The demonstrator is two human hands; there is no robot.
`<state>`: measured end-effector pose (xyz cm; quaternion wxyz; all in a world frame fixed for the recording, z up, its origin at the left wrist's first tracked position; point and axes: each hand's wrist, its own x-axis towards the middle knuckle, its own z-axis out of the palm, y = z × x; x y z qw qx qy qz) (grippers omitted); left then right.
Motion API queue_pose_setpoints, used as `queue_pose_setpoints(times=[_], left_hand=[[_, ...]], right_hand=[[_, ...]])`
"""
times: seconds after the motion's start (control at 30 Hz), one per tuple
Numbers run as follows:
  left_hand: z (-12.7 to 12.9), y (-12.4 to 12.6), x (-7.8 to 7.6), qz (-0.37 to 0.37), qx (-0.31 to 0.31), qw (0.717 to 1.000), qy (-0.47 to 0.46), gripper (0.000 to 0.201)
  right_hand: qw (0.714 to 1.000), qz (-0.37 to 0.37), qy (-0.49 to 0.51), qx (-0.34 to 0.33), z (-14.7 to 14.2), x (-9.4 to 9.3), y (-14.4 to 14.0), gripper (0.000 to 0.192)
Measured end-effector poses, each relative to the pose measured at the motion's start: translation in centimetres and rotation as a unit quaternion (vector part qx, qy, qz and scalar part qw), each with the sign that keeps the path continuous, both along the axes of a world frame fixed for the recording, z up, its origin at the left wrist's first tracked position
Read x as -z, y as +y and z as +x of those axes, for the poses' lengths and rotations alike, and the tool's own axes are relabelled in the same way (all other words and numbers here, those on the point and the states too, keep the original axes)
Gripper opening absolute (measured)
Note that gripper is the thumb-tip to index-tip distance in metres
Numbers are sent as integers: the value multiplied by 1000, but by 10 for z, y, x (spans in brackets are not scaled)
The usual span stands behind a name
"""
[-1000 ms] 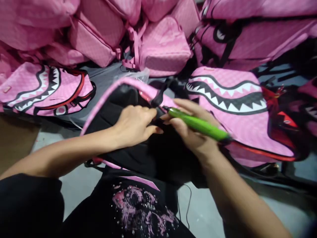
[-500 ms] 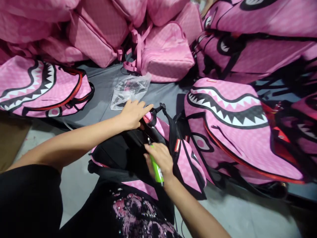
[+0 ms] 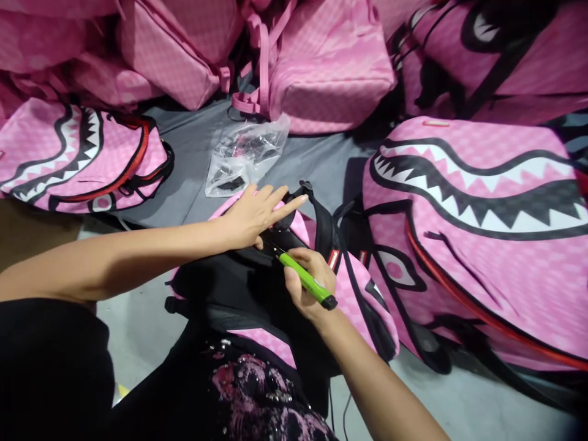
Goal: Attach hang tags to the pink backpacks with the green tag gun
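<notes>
The right hand (image 3: 307,283) is closed around a green tool (image 3: 305,280), its dark tip pointing up-left toward the left hand (image 3: 252,215). That hand lies flat, fingers spread and holding nothing, pressing on the top of a pink and black backpack (image 3: 358,294) lying in front of the person. A clear plastic bag (image 3: 245,156) sits just beyond the left fingers on the grey cloth (image 3: 193,147). Pink shark-mouth backpacks (image 3: 482,214) are piled around.
</notes>
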<state>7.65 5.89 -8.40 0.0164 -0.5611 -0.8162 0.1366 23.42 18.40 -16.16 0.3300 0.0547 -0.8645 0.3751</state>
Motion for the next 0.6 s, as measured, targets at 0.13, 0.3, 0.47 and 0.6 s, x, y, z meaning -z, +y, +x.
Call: queue_pose_setpoints(times=[0.13,0.3,0.47,0.6], left_hand=[[0,1,-4,7,10,1000,-5,102],[-1,-4,-4,47,18,998,-29,92],[-2,-4,3,101,-13,994,-45,88],[4,-3,0,88,-43,994,-39,87]], right_hand=[[999,38,-19,-32,-2,-10,11,10],[995,-43,-75,-53,-10,-28,8,10],[985,2,-147,-85,-14,-32,7,12],[982,74,-156,-77,2,-36,19,17]])
